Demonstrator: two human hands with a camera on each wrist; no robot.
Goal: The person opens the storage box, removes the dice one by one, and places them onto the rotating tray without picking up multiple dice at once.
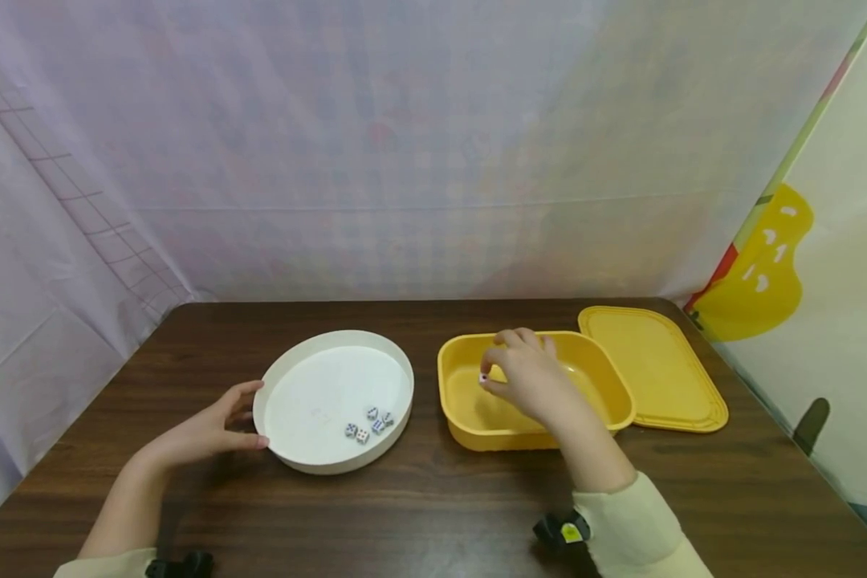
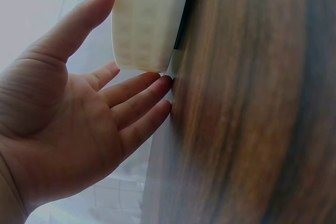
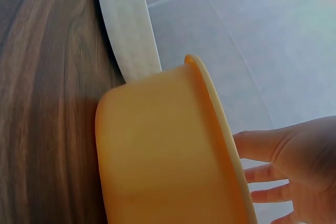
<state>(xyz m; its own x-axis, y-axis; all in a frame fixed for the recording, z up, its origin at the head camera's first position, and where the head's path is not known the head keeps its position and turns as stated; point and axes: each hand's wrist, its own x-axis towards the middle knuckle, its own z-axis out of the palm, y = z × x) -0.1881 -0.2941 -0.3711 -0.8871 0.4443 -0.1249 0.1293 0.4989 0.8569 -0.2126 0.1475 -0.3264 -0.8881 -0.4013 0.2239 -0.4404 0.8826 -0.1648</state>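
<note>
A round white tray (image 1: 307, 389) lies on the dark wooden table. My left hand (image 1: 201, 433) rests at its left side, fingers extended and fingertips touching the tray wall (image 2: 149, 24). Several white dice (image 1: 362, 436) with dark pips are grouped near the tray's lower right edge. Over a yellow rectangular tub (image 1: 470, 413), my right hand (image 1: 527, 379) pinches one small white die (image 1: 482, 377) between thumb and index finger. In the right wrist view, the tub's wall (image 3: 157, 145) hides the fingertips and the die.
A flat yellow lid (image 1: 657, 369) lies right of the tub, at the table's right side. Pale curtain (image 1: 376, 160) hangs behind the table (image 1: 405, 522). A yellow printed shape (image 1: 755, 277) shows on the wall at right.
</note>
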